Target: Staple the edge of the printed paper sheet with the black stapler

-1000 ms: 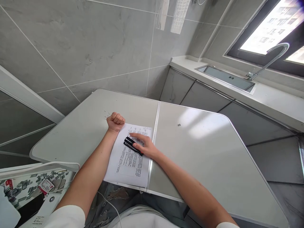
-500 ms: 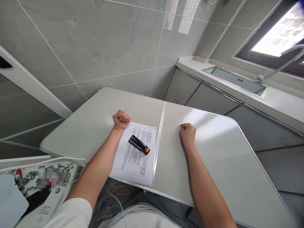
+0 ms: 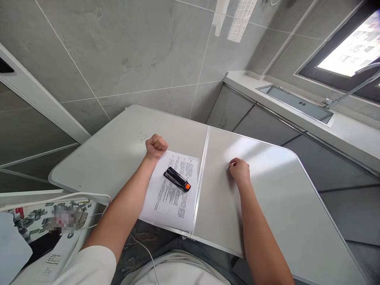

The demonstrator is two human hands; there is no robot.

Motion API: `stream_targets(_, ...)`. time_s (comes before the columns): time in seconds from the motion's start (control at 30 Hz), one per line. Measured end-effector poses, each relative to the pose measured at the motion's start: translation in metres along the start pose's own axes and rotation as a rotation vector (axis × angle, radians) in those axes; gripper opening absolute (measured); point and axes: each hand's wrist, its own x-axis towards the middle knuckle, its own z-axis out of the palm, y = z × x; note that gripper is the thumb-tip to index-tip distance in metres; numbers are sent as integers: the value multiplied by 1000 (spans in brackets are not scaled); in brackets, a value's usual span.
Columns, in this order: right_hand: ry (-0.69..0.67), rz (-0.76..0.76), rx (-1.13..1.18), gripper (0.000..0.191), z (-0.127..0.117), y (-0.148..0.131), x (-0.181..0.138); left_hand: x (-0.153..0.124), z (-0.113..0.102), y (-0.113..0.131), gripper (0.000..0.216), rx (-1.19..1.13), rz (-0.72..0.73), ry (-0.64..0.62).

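Note:
A printed sheet of paper (image 3: 170, 196) lies on the white folding table (image 3: 267, 190), left of its centre seam. On the sheet rests a black stapler (image 3: 177, 179) with an orange end. My left hand (image 3: 156, 145) is a closed fist resting at the paper's top left corner. My right hand (image 3: 240, 172) lies on the right half of the table, fingers curled in with fingertips pinched on the surface; a tiny staple lay at that spot earlier and is now hidden. Neither hand touches the stapler.
A grey tiled wall stands behind the table. At the right runs a counter with a sink (image 3: 293, 103) and a tap (image 3: 353, 89) under a window. At the lower left is a cluttered surface (image 3: 44, 233) with a white cable (image 3: 59, 196).
My right hand let go of the stapler and moved right, across the seam, to the small staple on the table. The left fist has stayed put. The camera shifted slightly.

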Motion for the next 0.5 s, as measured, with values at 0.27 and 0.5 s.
stream_targets(0.27, -3, -256, 182, 24, 17, -54, -14, 3, -3, -1, 52, 7, -38, -14)
stream_targets(0.5, -124, -566, 213, 21, 68, -172, -16, 3, -2, -1, 52, 33, -48, -1)
